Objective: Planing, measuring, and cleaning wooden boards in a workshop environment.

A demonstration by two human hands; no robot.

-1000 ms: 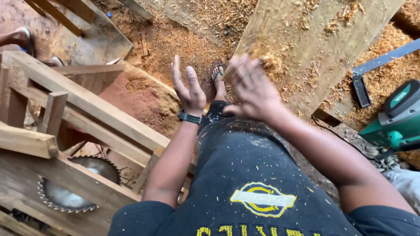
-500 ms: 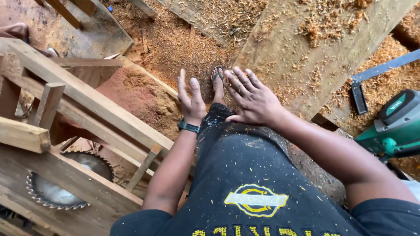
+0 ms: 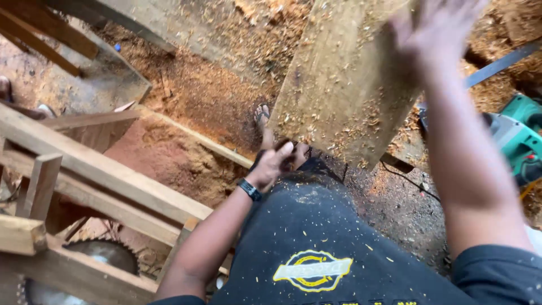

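A wide wooden plank (image 3: 344, 85), strewn with sawdust, slopes down from the top of the view towards my lap. My left hand (image 3: 274, 164) is at the plank's near end with bent fingers touching its lower edge; the frame does not show whether it grips the plank. A black watch (image 3: 249, 189) is on that wrist. My right hand (image 3: 440, 28) is raised over the upper right part of the plank, blurred by motion, fingers spread and holding nothing. My dark trousers (image 3: 316, 226) are dotted with wood chips.
A wooden saw bench (image 3: 84, 169) with a toothed circular blade (image 3: 107, 257) stands at the left. A green power tool (image 3: 519, 135) lies at the right, a metal bar (image 3: 502, 62) above it. Sawdust (image 3: 192, 96) covers the ground. My sandalled foot (image 3: 261, 116) shows beside the plank.
My right hand has swung up from my lap to high over the plank. My left hand has closed its fingers and dropped to the plank's near end. The camera has moved closer.
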